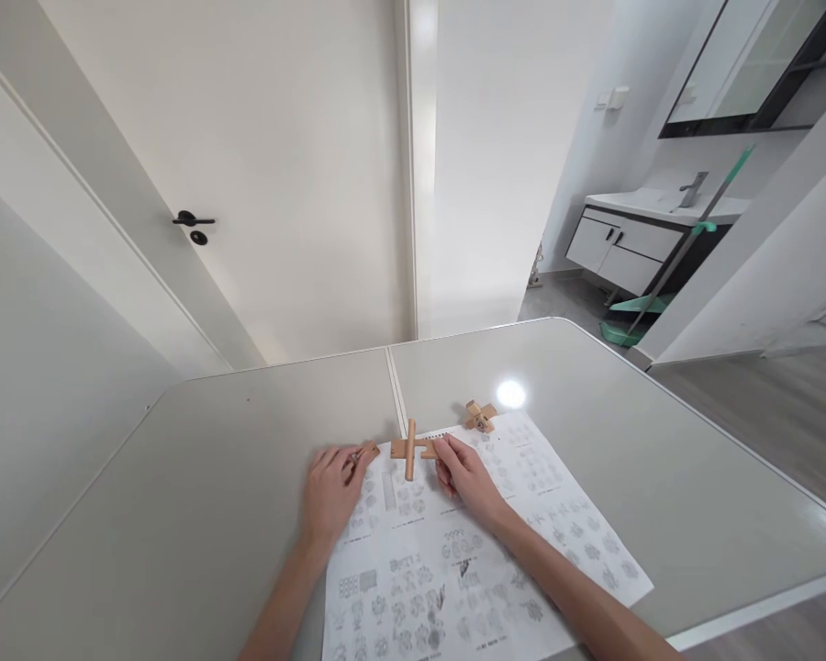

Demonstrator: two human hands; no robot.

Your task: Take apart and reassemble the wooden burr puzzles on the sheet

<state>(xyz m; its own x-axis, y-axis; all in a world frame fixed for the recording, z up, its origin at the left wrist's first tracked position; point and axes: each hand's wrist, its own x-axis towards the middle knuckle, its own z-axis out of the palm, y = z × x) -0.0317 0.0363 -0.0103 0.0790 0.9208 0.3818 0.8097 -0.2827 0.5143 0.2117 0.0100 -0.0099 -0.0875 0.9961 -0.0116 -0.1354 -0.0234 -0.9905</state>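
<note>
Near the twelve-o'clock edge of the printed sheet [385, 542], the right hand [469, 479] holds a wooden cross [410, 448], its grip pinched on the three-o'clock end of the flat bar [397, 450], probably so the crossing stays uncovered. At nine o'clock from it, the left hand [331, 485] seems to grasp a small wooden piece [370, 451]; the fingers hide most of that piece. Both hands are over the sheet or its edge, which lies flat on the tabletop [179, 514], likely so its diagrams can be read at a glance. At two o'clock from the cross, a wooden knot [480, 417] sits by the sheet's far edge, perhaps clear of the fingers. The flat bar's long axis runs nine to three; the rounded stick [409, 470] across it points twelve to six.
</note>
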